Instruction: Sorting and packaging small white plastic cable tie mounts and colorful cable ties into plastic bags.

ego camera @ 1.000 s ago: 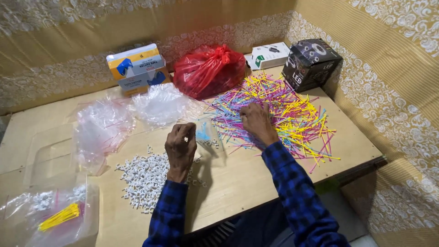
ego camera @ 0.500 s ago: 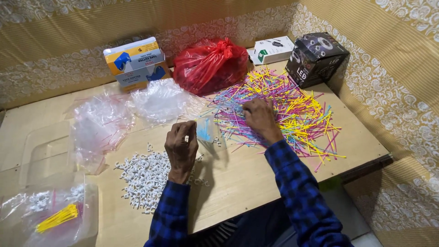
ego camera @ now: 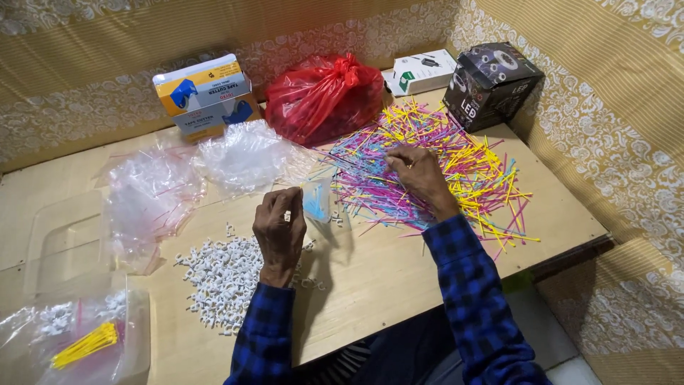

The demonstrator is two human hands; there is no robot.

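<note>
**Bench stock: ties, clips, bags**

Left hand (ego camera: 279,232): raised above the pale wooden table (ego camera: 399,264), fingers curled, pinching a small clear plastic bag (ego camera: 315,201) with blue contents. Right hand (ego camera: 420,175): fingers bent, pressed down into the spread heap of pink, yellow and blue plastic cable ties (ego camera: 442,167). Pile of small white plastic clips (ego camera: 224,274): on the table just beside the left wrist. Crumpled clear plastic bags (ego camera: 185,175): far left. Red knotted plastic bag (ego camera: 324,96), yellow-and-blue cardboard box (ego camera: 205,93), black cardboard box (ego camera: 491,82): along the back edge.
</note>
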